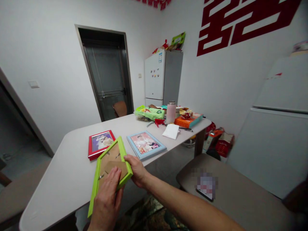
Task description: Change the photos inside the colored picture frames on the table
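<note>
White walls enclose the room, and a pale tabletop (69, 173) with a rounded near corner fills the middle. A green picture frame (113, 158) is held back side up, tilted over the near edge of the tabletop. It is pressed on its brown backing by the left hand (107, 195), laid flat with fingers together, and gripped at its right corner by the right hand (137, 170), closed around the rim. Just beyond it, a red frame (101, 142) and a blue frame (146, 144) are laid face up, apart from each other. Bare surface is left to the left of the frames. Packets, a pink bottle (171, 112) and an orange box (189, 121) are crowded at the far end.
</note>
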Demonstrator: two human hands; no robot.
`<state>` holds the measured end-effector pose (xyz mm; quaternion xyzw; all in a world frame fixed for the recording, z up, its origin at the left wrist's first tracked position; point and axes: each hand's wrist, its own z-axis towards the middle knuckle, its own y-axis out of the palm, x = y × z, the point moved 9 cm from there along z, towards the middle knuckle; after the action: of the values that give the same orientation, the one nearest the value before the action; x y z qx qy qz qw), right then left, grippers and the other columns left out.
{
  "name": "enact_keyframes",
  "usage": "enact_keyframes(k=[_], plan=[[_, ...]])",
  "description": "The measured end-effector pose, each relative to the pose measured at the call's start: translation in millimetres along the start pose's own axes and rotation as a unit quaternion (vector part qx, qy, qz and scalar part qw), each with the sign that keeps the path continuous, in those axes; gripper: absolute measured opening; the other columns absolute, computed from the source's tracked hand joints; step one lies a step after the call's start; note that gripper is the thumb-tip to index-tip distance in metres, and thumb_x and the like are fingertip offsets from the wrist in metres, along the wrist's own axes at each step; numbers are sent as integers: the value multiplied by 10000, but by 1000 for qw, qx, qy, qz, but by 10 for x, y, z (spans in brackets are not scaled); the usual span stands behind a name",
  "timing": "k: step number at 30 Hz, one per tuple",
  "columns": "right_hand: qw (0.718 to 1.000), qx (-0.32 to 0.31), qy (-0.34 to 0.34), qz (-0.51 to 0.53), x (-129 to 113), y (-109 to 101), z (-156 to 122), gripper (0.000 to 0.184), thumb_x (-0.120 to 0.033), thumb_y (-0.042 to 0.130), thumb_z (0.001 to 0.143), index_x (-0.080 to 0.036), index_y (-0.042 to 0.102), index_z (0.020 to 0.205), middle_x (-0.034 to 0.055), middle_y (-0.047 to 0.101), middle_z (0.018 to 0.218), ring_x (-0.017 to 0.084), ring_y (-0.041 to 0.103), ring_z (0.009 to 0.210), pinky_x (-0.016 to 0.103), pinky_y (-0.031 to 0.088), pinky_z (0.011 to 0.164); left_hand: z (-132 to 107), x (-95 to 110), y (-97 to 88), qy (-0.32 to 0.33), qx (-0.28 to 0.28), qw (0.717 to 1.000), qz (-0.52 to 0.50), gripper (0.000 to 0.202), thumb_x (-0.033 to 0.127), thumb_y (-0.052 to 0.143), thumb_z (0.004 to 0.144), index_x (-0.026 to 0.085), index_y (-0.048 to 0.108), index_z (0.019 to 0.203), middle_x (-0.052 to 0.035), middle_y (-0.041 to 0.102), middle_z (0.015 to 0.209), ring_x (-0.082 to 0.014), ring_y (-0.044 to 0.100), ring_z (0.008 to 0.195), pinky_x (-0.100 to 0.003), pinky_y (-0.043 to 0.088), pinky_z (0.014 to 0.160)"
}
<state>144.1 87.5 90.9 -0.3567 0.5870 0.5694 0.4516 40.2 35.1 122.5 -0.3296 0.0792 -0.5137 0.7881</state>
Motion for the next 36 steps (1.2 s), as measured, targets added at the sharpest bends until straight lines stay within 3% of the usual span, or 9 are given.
enact_keyframes(k=[3,8,14,18,21,23,26,30,36], plan=[[985,10,40,-168,156,-165,88,308,-307,420,663,-110,562,853,18,607,648,100,518,533,213,406,520,-133,-4,237,55,-44,993,93,398,149,389,786,170,405,1183,-100,508,1162,-214,470,1063,-368,443,835],[949,6,44,-311,243,-358,210,275,-180,441,601,-100,595,815,44,641,692,125,544,585,206,385,516,-237,16,526,85,-97,975,183,395,73,336,757,118,456,1130,-120,539,1122,-217,486,1045,-332,476,798],[862,-1,15,-507,224,-383,329,247,-178,429,627,-126,634,755,79,663,749,160,574,678,213,367,566,-282,-27,665,27,-153,966,207,385,54,376,752,119,471,1120,-103,523,1144,-211,457,1073,-300,442,849],[799,-6,-11,-601,204,-322,347,237,-196,444,629,-131,638,749,96,654,709,182,575,661,235,362,575,-331,-74,758,-20,-186,967,174,357,127,421,789,124,455,1143,-105,480,1184,-218,419,1105,-300,419,875],[766,-9,-26,-642,210,-299,379,234,-224,460,631,-125,630,757,113,639,757,201,568,729,253,374,644,-340,-111,796,-61,-226,964,124,354,161,432,798,126,451,1150,-108,459,1203,-216,392,1127,-305,389,904],[746,-11,-60,-663,186,-260,412,303,-217,470,626,-109,610,871,126,614,850,209,550,811,264,373,717,-335,-151,740,-93,-251,960,86,366,176,464,780,131,458,1143,-99,462,1206,-209,385,1135,-311,361,929],[720,-50,-136,-679,160,-113,449,395,-173,477,617,-120,573,997,119,556,984,191,510,910,249,350,805,-338,-301,487,-157,-262,950,67,490,241,589,685,135,451,1143,-105,458,1214,-237,382,1136,-384,312,960],[709,-89,-146,-684,226,1,512,260,-169,437,670,-161,645,825,83,554,900,157,525,830,218,363,759,-420,-550,133,-212,-252,940,84,546,286,682,581,133,491,1069,-140,463,1201,-279,382,1130,-491,253,962],[669,-57,-129,-730,220,37,574,249,-208,399,731,-178,646,734,68,534,814,136,526,684,222,356,629,-555,-669,103,-180,-217,958,56,666,237,711,551,110,411,1132,-175,471,1181,-273,408,1111,-509,261,955]])
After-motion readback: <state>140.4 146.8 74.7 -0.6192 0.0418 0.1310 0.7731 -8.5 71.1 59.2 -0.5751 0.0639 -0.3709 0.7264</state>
